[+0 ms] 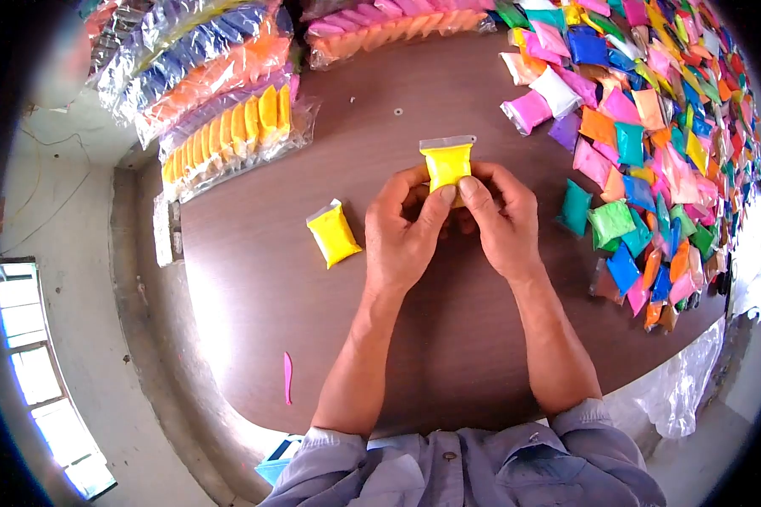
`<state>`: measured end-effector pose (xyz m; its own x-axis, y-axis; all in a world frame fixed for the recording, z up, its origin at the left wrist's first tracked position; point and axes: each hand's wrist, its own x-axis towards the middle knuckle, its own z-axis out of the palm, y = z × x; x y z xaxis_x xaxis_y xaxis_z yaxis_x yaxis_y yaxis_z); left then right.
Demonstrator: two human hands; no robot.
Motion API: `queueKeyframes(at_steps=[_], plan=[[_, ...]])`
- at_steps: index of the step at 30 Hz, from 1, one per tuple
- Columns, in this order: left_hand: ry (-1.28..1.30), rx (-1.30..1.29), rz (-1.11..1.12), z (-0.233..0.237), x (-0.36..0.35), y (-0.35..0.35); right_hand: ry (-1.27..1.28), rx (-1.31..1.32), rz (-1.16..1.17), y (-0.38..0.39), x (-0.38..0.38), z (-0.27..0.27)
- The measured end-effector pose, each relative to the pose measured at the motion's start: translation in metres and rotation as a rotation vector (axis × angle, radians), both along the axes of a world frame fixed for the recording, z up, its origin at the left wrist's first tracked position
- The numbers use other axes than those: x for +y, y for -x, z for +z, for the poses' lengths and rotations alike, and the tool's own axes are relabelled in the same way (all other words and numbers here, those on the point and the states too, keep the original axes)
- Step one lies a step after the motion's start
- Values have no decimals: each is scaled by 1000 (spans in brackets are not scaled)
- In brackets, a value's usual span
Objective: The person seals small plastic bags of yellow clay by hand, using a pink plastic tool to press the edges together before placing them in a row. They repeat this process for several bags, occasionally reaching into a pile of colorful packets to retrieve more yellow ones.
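Observation:
Both hands meet over the middle of the brown table (313, 321). Between them is a small yellow packet (448, 165) with a clear top strip. My left hand (406, 228) pinches its lower left part with the thumb in front, and my right hand (500, 215) pinches the lower right part the same way. The other fingers curl behind the packet, partly hidden. A second yellow packet (335, 235) lies on the table just left of my left hand, tilted.
A large heap of small coloured packets (643, 177) covers the right side. Clear bags of orange-yellow packets (228, 135) and other colours line the back left, with another bagged row (397, 32) at the back. A pink tool (288, 378) lies front left.

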<state>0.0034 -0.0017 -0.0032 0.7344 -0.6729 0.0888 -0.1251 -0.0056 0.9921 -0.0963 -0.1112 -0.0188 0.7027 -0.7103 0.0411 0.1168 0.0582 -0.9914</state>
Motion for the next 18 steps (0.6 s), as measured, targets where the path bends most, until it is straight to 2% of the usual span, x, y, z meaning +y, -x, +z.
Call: queueKeyframes(at_steps=[4,10,16,18], plan=[[33,93,4,4,-3,1,-36,3,-11,0,1,3],[-123,38,46,3,2,-5,14,10,2,-2,3,4],[-53,27,-6,-5,2,-6,-16,6,18,-1,2,4],[20,149,-10,-1,0,-2,-71,-32,-25,-2,3,5]])
